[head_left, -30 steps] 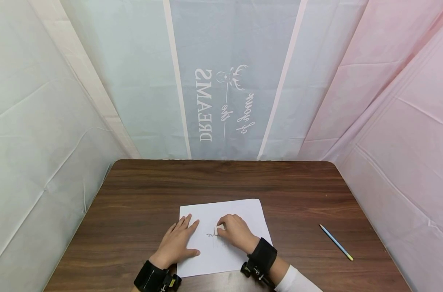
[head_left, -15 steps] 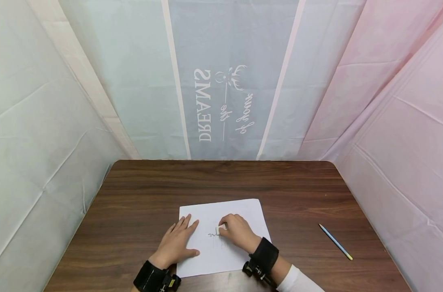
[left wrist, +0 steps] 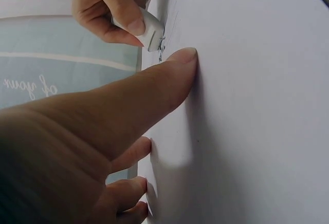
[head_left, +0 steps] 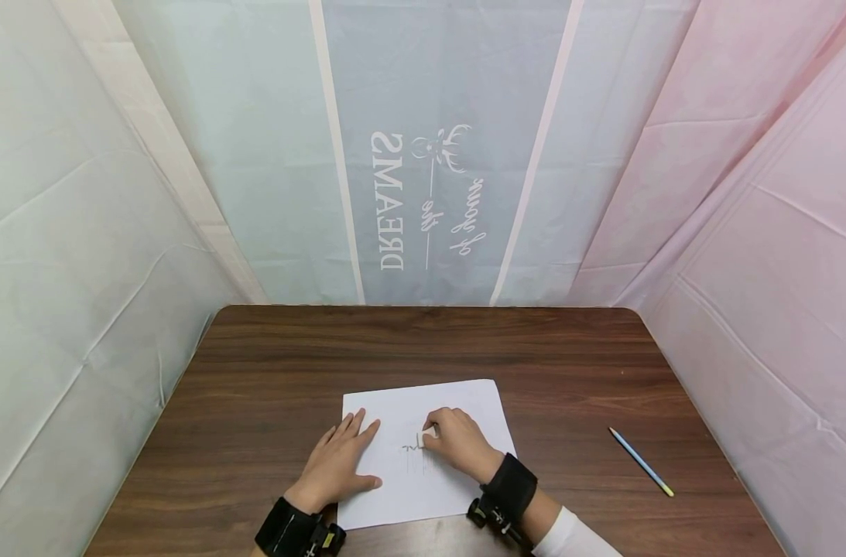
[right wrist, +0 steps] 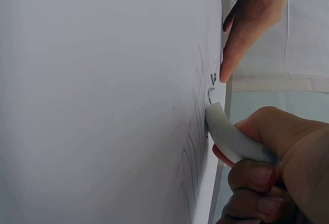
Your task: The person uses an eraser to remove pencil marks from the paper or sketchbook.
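Observation:
A white sheet of paper (head_left: 450, 495) lies on the table with faint pencil lines near its middle. My right hand (head_left: 460, 445) pinches a white eraser (right wrist: 231, 136) between thumb and fingers, its end pressed against the paper. Dark eraser crumbs (right wrist: 212, 82) sit in a short row right beside the eraser's tip, and pencil strokes (right wrist: 193, 142) run alongside it in the right wrist view. On the sheet's left part my left hand (head_left: 335, 464) rests flat with fingers spread; its thumb (left wrist: 177, 62) presses the paper close to the crumbs.
A blue pencil (head_left: 642, 462) with a yellowish end lies on the brown wooden table (head_left: 269, 363) to the right of the paper. Cloth curtains (head_left: 436, 77) stand behind the table and along both sides. Each wrist wears a black strap with a camera.
My right hand has shifted slightly to the right with the eraser, and the dark crumbs have moved along with it. The left hand has stayed in place.

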Demonstrator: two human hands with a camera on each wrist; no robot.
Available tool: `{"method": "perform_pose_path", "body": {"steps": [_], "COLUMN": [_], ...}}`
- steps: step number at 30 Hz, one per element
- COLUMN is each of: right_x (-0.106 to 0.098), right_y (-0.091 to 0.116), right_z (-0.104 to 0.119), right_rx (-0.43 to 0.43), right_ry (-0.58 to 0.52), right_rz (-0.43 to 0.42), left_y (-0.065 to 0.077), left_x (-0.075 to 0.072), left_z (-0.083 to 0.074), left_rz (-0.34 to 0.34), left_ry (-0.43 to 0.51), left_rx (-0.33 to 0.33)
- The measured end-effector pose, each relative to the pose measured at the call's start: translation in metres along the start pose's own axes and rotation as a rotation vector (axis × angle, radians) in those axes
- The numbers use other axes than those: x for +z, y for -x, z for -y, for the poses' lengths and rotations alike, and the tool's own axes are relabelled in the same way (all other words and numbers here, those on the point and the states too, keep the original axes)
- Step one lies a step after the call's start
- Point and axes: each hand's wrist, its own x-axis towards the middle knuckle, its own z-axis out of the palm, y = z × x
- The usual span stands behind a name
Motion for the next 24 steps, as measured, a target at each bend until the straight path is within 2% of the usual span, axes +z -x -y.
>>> {"method": "perform_pose_path", "body": {"steps": [17, 24], "right_x": [-0.005, -0.007], "right_y": [0.002, 0.005], "right_z": [-0.007, -0.011], "right_rx": [-0.002, 0.037], "right_ry": [0.008, -0.005], "right_rz": [-0.014, -0.012], "left_y": [0.0, 0.0], "left_x": [0.0, -0.001], "left_z": [0.001, 0.0], "left_rz": [0.002, 0.002], "left_ry": [-0.017, -0.012], "left_rx": [-0.002, 0.001]}}
